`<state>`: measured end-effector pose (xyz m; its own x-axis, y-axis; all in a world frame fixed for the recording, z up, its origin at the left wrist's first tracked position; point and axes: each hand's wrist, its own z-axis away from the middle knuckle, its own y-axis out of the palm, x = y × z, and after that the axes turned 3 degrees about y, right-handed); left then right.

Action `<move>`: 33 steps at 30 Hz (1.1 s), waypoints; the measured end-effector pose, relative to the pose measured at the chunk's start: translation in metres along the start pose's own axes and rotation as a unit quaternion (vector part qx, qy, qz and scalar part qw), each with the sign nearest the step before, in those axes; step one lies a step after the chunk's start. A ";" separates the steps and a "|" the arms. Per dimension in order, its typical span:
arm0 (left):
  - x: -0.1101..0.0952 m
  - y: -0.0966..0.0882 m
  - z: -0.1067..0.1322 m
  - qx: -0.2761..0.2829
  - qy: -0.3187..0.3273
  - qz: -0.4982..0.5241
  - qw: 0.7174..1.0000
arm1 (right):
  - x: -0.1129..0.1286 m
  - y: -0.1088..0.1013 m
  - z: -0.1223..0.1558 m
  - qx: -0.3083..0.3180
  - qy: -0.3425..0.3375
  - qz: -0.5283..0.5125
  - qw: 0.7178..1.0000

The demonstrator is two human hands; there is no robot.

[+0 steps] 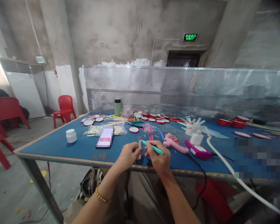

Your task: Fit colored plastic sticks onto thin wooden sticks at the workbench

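Observation:
Between the fingers of my left hand [130,154] is a wooden craft stick [140,149], held upright with a red upper end. My right hand [159,156] grips a teal marker pen [157,150], its tip at or close to the stick's red end; contact is too small to tell. Just beyond my hands lie pink pieces [151,137] and a heap of small colourful bits [149,128]. A round red-rimmed disc [133,130] rests behind the stick. To the right of my right hand is a pink glue gun [175,144].
A phone [105,137] lies on a plastic packet at left, near a white jar [71,136]. Farther back are a green bottle [117,107] and several red-rimmed discs. At right stand a purple device [198,150], a cup of sticks [192,128] and a white cable [226,166].

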<state>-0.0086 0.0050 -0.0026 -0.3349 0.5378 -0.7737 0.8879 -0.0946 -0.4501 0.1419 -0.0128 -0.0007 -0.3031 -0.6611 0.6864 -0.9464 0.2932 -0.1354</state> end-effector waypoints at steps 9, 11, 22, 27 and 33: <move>0.003 0.001 0.000 -0.004 0.001 -0.011 1.000 | -0.003 0.000 0.000 -0.001 0.006 -0.002 1.000; 0.002 0.001 0.000 -0.005 0.001 -0.012 1.000 | -0.003 0.000 0.000 -0.004 0.006 -0.002 1.000; 0.002 0.001 0.000 -0.003 -0.010 -0.007 1.000 | -0.003 0.000 0.000 -0.005 0.001 0.006 1.000; 0.000 0.000 0.000 -0.004 -0.009 -0.017 1.000 | -0.003 0.000 0.000 -0.001 0.002 0.003 1.000; 0.000 0.000 0.000 -0.004 -0.007 -0.014 1.000 | -0.003 0.000 0.001 -0.003 0.005 0.006 1.000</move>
<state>-0.0085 0.0049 -0.0025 -0.3630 0.5290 -0.7670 0.8807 -0.0739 -0.4678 0.1425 -0.0112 -0.0037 -0.3130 -0.6509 0.6916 -0.9421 0.3049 -0.1394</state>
